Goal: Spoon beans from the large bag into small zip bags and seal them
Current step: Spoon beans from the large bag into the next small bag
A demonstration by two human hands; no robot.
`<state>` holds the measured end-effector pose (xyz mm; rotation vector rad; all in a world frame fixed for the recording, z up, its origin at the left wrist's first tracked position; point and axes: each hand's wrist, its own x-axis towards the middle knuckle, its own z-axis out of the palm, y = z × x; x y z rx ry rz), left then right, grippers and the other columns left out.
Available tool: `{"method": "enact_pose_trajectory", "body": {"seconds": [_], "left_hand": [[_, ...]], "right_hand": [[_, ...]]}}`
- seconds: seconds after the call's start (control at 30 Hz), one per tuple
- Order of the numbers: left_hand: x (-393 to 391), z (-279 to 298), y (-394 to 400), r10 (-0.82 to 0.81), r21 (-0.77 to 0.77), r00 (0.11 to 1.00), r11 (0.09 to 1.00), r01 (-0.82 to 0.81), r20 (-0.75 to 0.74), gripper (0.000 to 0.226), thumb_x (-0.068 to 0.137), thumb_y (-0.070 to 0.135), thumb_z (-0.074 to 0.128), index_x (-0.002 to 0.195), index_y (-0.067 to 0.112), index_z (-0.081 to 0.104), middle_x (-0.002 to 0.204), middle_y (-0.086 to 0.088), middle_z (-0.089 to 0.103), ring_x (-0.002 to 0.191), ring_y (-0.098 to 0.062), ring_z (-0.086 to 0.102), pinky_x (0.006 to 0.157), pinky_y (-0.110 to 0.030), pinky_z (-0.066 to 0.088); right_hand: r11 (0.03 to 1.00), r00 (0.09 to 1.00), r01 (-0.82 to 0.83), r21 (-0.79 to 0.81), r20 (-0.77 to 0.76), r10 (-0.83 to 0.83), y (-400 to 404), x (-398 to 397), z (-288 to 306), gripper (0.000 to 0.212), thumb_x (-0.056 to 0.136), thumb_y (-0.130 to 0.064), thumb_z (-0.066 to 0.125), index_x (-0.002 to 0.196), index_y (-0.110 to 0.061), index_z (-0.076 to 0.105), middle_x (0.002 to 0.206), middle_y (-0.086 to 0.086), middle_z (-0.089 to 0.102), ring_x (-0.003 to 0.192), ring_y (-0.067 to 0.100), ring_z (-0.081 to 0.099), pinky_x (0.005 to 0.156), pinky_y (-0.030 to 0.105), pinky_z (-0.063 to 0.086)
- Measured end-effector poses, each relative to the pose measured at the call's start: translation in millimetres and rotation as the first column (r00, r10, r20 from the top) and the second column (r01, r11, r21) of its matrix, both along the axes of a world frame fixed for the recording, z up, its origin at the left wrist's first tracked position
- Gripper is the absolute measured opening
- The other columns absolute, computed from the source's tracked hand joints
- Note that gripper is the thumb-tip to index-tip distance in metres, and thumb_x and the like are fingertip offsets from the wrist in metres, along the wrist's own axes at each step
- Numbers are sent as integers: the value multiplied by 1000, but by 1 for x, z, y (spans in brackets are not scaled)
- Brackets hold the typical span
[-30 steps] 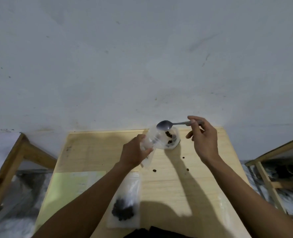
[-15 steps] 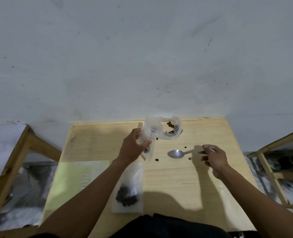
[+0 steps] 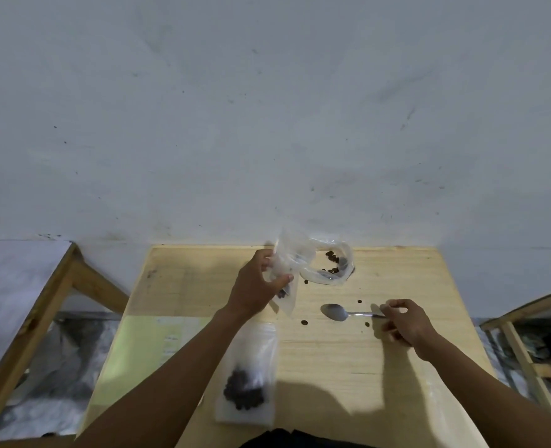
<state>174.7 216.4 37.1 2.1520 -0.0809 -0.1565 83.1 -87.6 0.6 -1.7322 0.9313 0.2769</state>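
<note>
From my head view, my left hand (image 3: 254,291) grips the small zip bag (image 3: 288,270), unsealed, off the desk (image 3: 413,279); tilted, its beans could spill. My right hand (image 3: 403,321) pinches the spoon (image 3: 335,312) lying mid-desk. The large bag (image 3: 330,265) sits at the far edge, and loose beans (image 3: 304,323) could roll off.

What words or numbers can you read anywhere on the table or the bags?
None can be read.
Green sheet at the table's left edge: a few small dark printed marks on its pale right part, too blurred to read.
Small zip bag in the left hand, large bag, filled bag and spoon: no lettering visible.
</note>
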Motion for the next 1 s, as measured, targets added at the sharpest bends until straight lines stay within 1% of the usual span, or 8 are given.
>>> {"method": "enact_pose_trajectory", "body": {"seconds": [0.17,0.27,0.33,0.47,0.6,0.77,0.87,1.0], "left_hand": [[5,10,-7,-26,-2,998,1000,26,57,64,71,39,84,124,22,53,105,7,63,99,-10,59,83,-23,45],[6,17,-19,-84,-10,991,996,85,108,67,69,40,86,124,21,53,105,6,62,97,-9,59,83,-20,46],[6,22,-27,-139,-23,984,990,142,114,70,67,44,86,125,24,52,108,6,62,99,-8,59,84,-20,48],[9,33,-31,-194,-117,977,972,203,85,63,74,45,81,127,27,52,111,6,62,103,-10,61,88,-22,50],[15,41,-17,-197,-227,980,953,200,37,30,92,16,62,120,27,59,103,2,66,95,-13,66,85,-25,53],[14,40,-4,-145,-190,989,971,144,13,32,86,1,62,100,29,65,72,13,65,68,-8,63,70,-18,50],[10,37,-1,-140,-116,988,982,148,69,24,86,-1,64,99,19,67,72,9,63,63,2,60,66,-8,44],[11,36,-2,-136,-105,987,984,145,89,22,86,7,67,99,25,66,77,5,64,69,-6,63,71,-15,48]], "right_hand": [[987,971,-160,30,184,152,19,16,38,26,91,-31,68,107,-10,66,80,15,69,55,22,55,50,25,42],[929,892,-363,76,315,323,49,30,77,29,88,-41,68,113,-25,68,99,0,73,80,17,68,67,27,50],[901,840,-431,41,383,385,69,39,95,25,89,-40,68,111,-30,68,95,-9,71,87,8,68,70,23,51],[956,841,-290,47,489,231,88,52,110,17,90,-32,69,101,-19,72,82,-1,72,76,11,70,67,24,53],[954,846,-271,131,506,171,86,56,115,11,93,-22,67,101,-23,73,76,1,71,69,15,69,58,18,50],[921,802,-379,-86,466,373,77,60,119,11,94,-16,65,94,-10,74,69,3,70,63,9,67,56,14,46],[842,742,-455,-288,400,538,70,63,127,14,94,-11,64,83,-6,70,64,-2,68,50,-3,58,51,9,38],[797,712,-487,-357,367,599,66,68,129,2,93,-13,64,94,-13,65,77,2,76,68,3,70,56,11,45]]}}
